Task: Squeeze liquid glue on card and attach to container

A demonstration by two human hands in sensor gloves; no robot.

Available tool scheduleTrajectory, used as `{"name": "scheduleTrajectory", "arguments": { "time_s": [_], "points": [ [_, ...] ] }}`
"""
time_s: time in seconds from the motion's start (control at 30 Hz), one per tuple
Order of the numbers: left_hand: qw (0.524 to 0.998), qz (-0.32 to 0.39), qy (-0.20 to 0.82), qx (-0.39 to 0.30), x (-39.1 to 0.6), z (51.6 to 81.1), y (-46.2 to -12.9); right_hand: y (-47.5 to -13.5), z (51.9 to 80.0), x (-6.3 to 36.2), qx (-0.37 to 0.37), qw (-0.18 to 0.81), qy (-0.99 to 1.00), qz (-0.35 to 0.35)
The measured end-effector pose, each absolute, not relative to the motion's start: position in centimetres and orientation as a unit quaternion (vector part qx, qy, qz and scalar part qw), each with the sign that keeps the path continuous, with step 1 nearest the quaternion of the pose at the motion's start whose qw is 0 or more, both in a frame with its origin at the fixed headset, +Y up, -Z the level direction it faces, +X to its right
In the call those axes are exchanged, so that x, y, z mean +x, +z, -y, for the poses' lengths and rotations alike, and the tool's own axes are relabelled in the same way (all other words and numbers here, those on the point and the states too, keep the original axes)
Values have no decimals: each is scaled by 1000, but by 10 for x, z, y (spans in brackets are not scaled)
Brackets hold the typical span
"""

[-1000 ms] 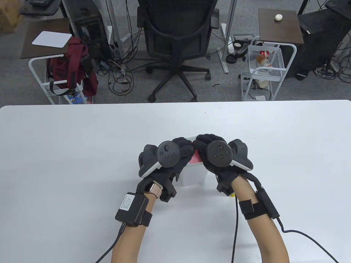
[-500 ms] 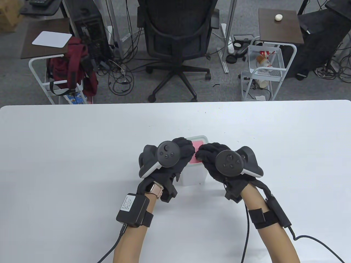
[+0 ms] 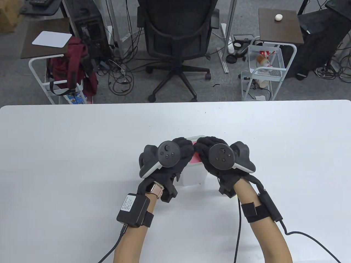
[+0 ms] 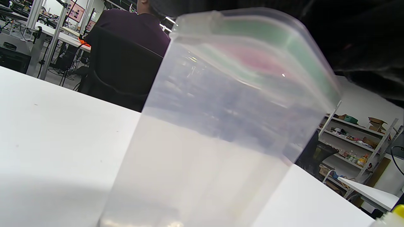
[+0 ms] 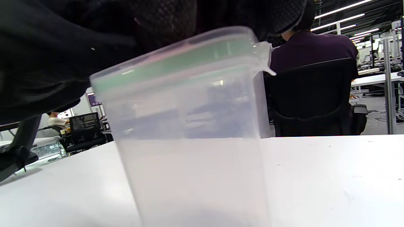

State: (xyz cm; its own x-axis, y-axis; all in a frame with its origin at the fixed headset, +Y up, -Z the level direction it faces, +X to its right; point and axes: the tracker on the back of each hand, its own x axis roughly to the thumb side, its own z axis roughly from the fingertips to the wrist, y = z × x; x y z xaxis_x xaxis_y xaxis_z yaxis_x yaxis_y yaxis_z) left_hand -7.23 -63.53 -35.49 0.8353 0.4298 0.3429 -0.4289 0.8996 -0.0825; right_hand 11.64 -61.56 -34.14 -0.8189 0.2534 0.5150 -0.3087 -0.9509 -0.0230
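Note:
A translucent plastic container point(image 3: 193, 176) with a green-rimmed lid stands on the white table point(image 3: 82, 153). A pink card point(image 3: 195, 159) lies on its lid, mostly covered by both hands. My left hand point(image 3: 188, 150) rests on the left part of the lid. My right hand point(image 3: 201, 147) presses its fingers down on the card. The container fills the left wrist view point(image 4: 221, 126) and the right wrist view point(image 5: 189, 132), with the card's pink showing through the lid point(image 4: 258, 58). A yellow glue tip point(image 4: 398, 210) shows at the table's near side.
The table's far edge point(image 3: 175, 102) runs across the middle of the view. A black office chair point(image 3: 175, 41) and two small side carts point(image 3: 263, 71) stand on the floor beyond it. Cables trail from both wrists toward the near edge.
Half a second ago my right hand had drawn back to the right, uncovering the card. It has now come back onto the card. My left hand has not moved.

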Motion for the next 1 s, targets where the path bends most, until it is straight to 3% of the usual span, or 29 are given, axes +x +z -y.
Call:
{"name": "scheduleTrajectory", "arguments": {
  "time_s": [0.27,0.67,1.0],
  "points": [
    [958,181,225,-2,-72,635,-355,-331,616,133,299,193,934,35],
    [957,183,225,-5,-72,635,-356,-359,618,112,223,164,961,29],
    [959,178,221,-2,-71,635,-355,-334,613,126,290,167,942,35]
  ]
}}
